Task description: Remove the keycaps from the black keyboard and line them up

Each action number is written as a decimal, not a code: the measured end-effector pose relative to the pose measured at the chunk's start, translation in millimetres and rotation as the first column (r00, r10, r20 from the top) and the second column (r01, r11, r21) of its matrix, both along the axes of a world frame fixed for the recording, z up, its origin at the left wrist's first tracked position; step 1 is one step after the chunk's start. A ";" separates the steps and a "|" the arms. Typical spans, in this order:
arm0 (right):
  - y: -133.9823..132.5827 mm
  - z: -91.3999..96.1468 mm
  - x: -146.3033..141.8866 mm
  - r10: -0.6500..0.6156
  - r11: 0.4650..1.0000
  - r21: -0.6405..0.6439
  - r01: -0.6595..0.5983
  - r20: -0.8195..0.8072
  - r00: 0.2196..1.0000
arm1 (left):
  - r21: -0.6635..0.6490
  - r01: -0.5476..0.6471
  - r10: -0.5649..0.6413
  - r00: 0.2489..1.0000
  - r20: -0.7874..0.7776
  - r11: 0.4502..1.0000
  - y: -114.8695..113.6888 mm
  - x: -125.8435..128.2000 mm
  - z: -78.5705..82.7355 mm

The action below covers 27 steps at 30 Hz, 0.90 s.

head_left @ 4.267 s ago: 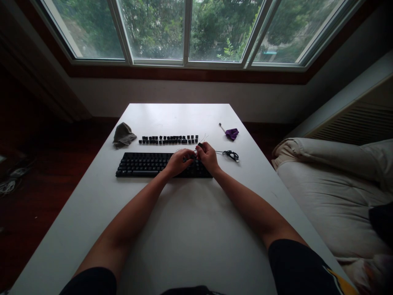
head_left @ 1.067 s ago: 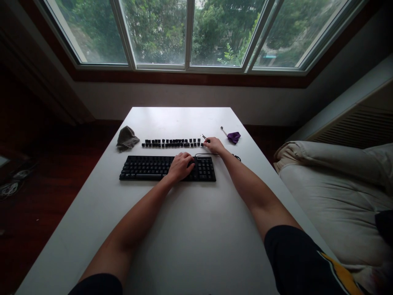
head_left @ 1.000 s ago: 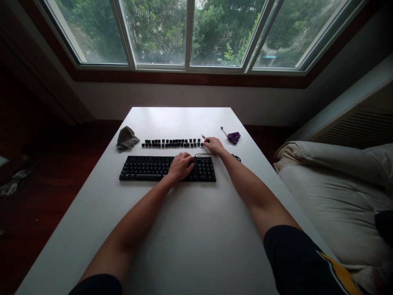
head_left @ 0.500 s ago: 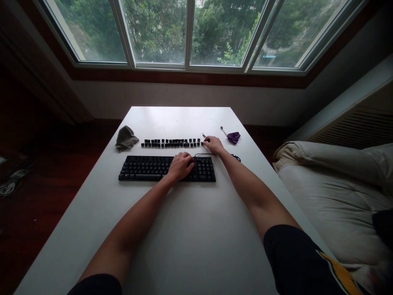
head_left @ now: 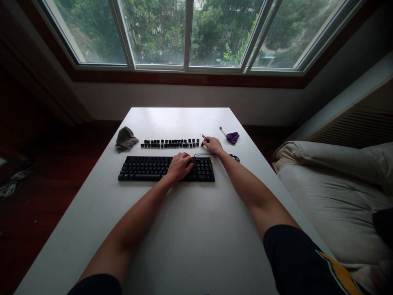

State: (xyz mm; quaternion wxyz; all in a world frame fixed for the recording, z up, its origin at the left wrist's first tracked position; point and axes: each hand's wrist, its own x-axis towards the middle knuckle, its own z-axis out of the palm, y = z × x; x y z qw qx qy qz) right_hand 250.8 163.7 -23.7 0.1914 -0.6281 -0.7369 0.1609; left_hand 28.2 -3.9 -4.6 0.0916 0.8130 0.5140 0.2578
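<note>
A black keyboard (head_left: 143, 169) lies flat on the white table. My left hand (head_left: 179, 166) rests over its right-centre part, palm down, fingers spread on the keys and covering some of them. Beyond the keyboard, loose black keycaps (head_left: 172, 144) stand in two rows. At the right end of these rows, my right hand (head_left: 213, 145) is closed on a small keycap puller (head_left: 204, 136), whose thin metal prongs point up and away. A dark keycap (head_left: 202, 144) sits by its fingertips; whether the fingers touch it I cannot tell.
A grey cloth (head_left: 125, 139) is bunched at the table's left edge. Toward the right lie a purple cloth (head_left: 232, 138) and a thin brush (head_left: 222, 131). The keyboard's coiled cable (head_left: 235, 157) lies under my right forearm. A padded seat (head_left: 319, 196) stands beside the table (head_left: 184, 237).
Both hands keep nearly the same places. My right hand has shifted very slightly around the last keycap at the row's right end. The view has moved a little.
</note>
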 end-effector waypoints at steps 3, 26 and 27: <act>-0.5 -2.1 1.4 0.016 1.000 0.017 -0.015 -0.015 1.000 | 0.005 0.001 -0.001 1.000 0.000 1.000 0.6 0.4 -1.1; -1.1 -7.0 0.6 0.083 0.996 0.012 -0.083 0.009 0.997 | 0.014 0.004 -0.004 1.000 -0.011 1.000 0.9 -0.3 -1.9; -2.3 -6.9 0.6 0.080 0.997 0.016 -0.080 0.008 0.997 | 0.012 0.005 -0.005 1.000 -0.008 1.000 0.7 -0.3 -1.7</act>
